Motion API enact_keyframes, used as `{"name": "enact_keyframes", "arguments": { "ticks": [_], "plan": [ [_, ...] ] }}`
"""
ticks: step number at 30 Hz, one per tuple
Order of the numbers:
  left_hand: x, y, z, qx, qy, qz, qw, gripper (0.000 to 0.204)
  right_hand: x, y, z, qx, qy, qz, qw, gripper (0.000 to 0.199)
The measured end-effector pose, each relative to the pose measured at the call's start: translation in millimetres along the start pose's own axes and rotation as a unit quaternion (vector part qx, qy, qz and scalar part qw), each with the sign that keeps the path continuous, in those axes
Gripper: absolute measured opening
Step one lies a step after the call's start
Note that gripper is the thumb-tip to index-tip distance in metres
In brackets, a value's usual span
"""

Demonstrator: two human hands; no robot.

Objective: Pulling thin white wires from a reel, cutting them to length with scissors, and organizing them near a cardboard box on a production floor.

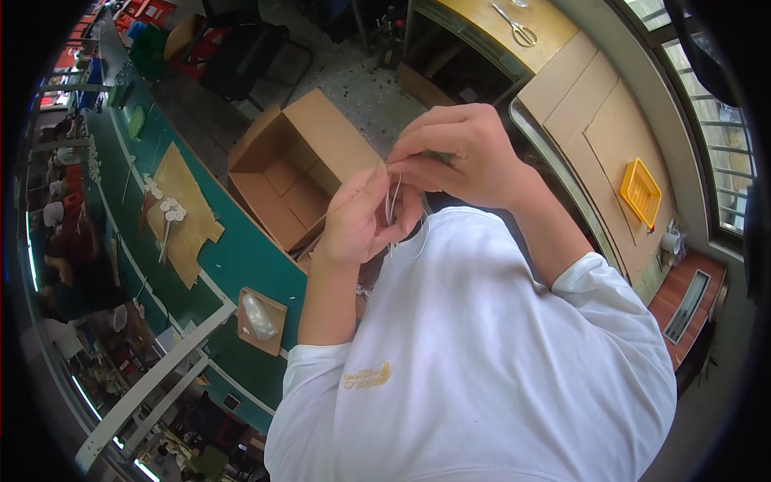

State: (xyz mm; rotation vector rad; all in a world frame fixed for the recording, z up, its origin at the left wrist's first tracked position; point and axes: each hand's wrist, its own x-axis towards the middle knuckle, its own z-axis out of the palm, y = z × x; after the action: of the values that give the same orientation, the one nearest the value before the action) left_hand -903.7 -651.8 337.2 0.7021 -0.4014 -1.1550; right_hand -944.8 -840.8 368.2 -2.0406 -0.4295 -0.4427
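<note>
My left hand (353, 218) is closed, with the fingers curled around a thin white cord (391, 201). Loops of this cord pass through the fingers and hang in front of my white shirt. My right hand (474, 153) meets the left at its fingertips, thumb and forefinger pinched together where the cord comes up. The exact end of the cord between the fingertips is too small to make out. Just beyond my left hand stands an open cardboard box (325, 132), its inside partly visible.
On the green workbench (241, 261) at left lie a flat cardboard piece (181, 241) with white round parts (172, 210) and a tray (273, 341) holding a clear plastic bag. Scissors (518, 28) rest on the far table; a yellow basket (640, 193) sits on cardboard at right. A black chair (245, 64) stands behind the box.
</note>
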Motion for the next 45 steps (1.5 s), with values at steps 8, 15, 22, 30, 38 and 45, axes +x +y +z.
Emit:
{"name": "enact_keyframes", "arguments": {
  "ticks": [8,15,22,30,38,45],
  "plan": [
    [-2.0,4.8,5.9,0.11,0.229,0.107,0.961,0.035,19.7,3.9,0.6,0.01,-0.024,-0.025,0.999,0.011],
    [4.9,23.9,1.9,0.506,0.327,0.326,0.729,0.01,50.2,-9.5,-5.2,0.029,-0.014,0.029,0.999,0.007],
    [16.3,40.5,22.0,0.386,0.357,0.235,0.818,0.019,82.8,-4.4,9.4,0.139,0.009,0.029,0.99,0.006],
    [19.7,50.1,14.4,0.339,0.463,0.281,0.769,0.02,120.9,5.1,22.4,0.09,-0.02,-0.164,0.982,0.015],
    [37.3,69.9,22.2,0.399,0.532,0.295,0.686,0.017,139.1,35.6,33.1,0.309,-0.04,-0.049,0.949,0.024],
    [26.9,58.2,12.5,0.292,0.508,0.298,0.754,0.027,142.0,44.0,44.8,0.534,-0.156,0.18,0.811,0.03]
  ]
}}
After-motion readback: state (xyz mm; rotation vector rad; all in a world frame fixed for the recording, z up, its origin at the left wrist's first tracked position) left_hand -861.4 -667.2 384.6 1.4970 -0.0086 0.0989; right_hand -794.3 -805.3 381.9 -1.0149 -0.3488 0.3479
